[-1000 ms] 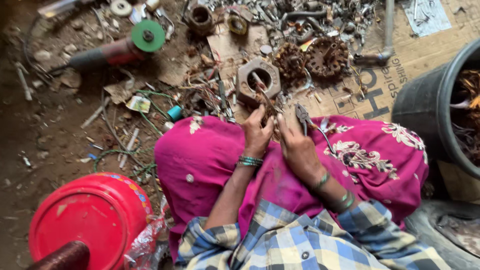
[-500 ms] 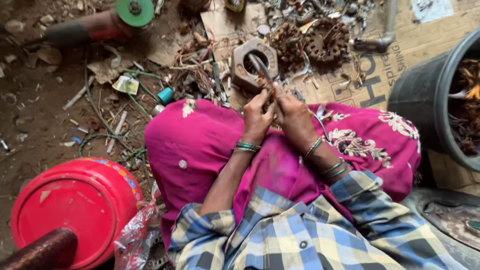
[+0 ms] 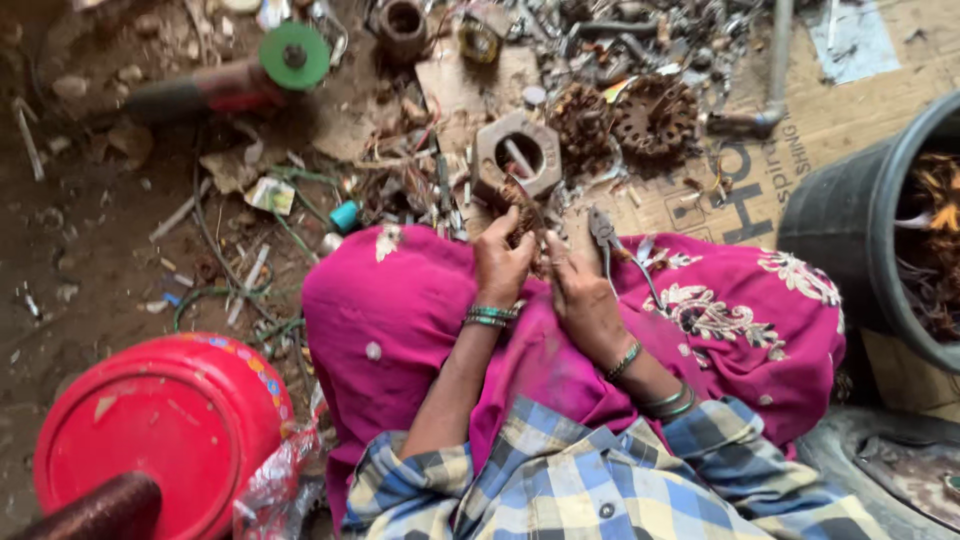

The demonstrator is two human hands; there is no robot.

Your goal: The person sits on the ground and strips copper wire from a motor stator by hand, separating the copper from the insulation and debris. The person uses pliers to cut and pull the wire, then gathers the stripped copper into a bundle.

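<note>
We hold a small rusty tangle of wire (image 3: 527, 215) over our lap, the left hand (image 3: 500, 262) closed on it and the right hand (image 3: 585, 300) pinching it from the other side, so it stays steady above the magenta cloth (image 3: 400, 320) across our knees. Pliers (image 3: 605, 235) lie on the cloth just beside the right hand, within easy reach. Ahead on the dirt floor (image 3: 90, 230) sit a heavy hexagonal nut (image 3: 515, 150), rusted toothed windings (image 3: 655, 115), flattened cardboard (image 3: 830, 120), a smooth red drum (image 3: 160, 420) and a black bucket (image 3: 840, 230).
</note>
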